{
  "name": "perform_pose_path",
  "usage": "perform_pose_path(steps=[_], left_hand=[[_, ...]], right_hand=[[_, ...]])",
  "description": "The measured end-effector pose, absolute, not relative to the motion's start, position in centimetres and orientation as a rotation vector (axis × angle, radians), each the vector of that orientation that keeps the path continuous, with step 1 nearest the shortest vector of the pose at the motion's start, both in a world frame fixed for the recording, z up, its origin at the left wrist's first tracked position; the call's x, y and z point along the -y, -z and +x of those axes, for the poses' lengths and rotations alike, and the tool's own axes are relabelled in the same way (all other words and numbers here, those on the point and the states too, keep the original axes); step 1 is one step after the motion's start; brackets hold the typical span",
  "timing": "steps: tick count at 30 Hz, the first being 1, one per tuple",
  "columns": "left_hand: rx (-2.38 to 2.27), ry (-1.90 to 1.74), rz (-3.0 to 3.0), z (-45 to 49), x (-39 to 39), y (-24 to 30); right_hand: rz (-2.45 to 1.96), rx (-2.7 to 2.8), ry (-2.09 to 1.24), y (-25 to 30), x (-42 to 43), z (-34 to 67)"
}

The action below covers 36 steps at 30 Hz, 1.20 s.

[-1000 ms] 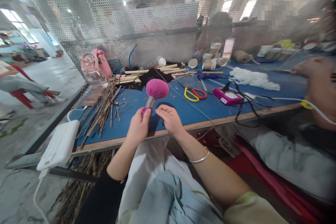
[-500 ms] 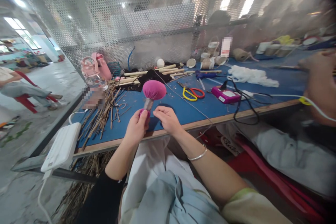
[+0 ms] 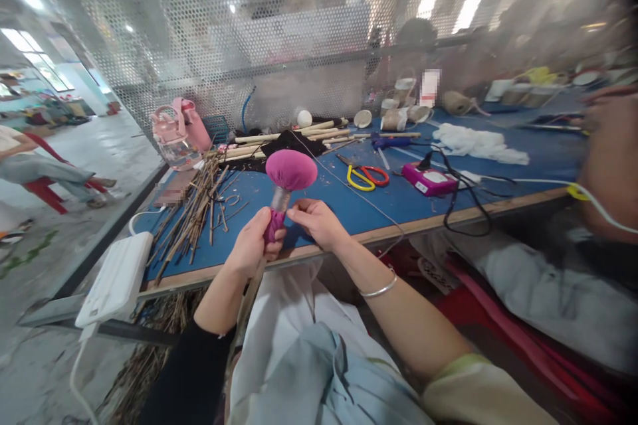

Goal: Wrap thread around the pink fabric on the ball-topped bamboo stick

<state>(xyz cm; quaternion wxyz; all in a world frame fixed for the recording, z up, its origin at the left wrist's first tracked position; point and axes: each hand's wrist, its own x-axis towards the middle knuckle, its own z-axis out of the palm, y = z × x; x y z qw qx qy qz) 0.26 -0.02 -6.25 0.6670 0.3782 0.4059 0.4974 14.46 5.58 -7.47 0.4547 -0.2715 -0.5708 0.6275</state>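
A mushroom-shaped piece with a magenta cloth cap (image 3: 291, 170) stands upright over the near edge of the blue table. Shiny, clear-looking wrap goes round its neck (image 3: 280, 198), and gathered magenta cloth hangs below. My left hand (image 3: 255, 239) is closed around that gathered cloth, thumb in front. Just right of the neck, my right hand (image 3: 318, 222) is closed in a pinch, its fingertips beside the wrap. Whatever lies between those fingertips is too small to make out. Yellow-and-red-handled scissors (image 3: 366, 178) lie beyond my right hand.
Dry twigs (image 3: 192, 226) spread over the table's left side, near a white power bank (image 3: 115, 279). Pale sticks and black cloth (image 3: 294, 145) lie behind. Rightward are a blue glue gun (image 3: 393, 142), a purple box (image 3: 429, 179) with cables, white stuffing (image 3: 478, 144) and a co-worker's arm (image 3: 611, 159).
My left hand has shifted slightly left and opened its hold to show more gathered cloth below the neck. My right hand stays pinched beside the neck. The cap sits slightly nearer.
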Motion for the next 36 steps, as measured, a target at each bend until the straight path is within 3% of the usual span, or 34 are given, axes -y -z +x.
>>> perform_pose_path(steps=[5, 8, 12, 15, 21, 29, 36], left_hand=[[-0.713, -0.736, 0.711, 0.3, -0.8, 5.8], [-0.848, -0.75, 0.828, 1.4, -1.3, 5.7], [-1.578, -1.018, 1.369, 3.1, -0.7, 5.7], [-1.803, -1.1, 1.677, 3.8, 0.3, 5.9], [-1.828, -1.114, 1.815, 3.2, 0.4, 6.7], [-1.8, -1.151, 1.732, 1.7, -0.6, 7.4], [-1.793, -1.145, 1.756, 2.3, -0.2, 7.1]], right_hand=[[-0.511, 1.317, -1.813, 7.3, -5.7, 15.7], [-0.494, 1.237, -1.888, 7.5, -5.9, 16.1], [-0.586, 1.139, -1.744, 7.8, -5.9, 15.5], [-0.64, 1.163, -1.692, 7.7, -5.6, 14.9], [-0.66, 1.249, -1.636, 7.5, -5.5, 14.6], [-0.758, 1.385, -1.279, 8.2, -4.4, 14.9], [-0.715, 1.381, -1.329, 8.3, -4.3, 15.5]])
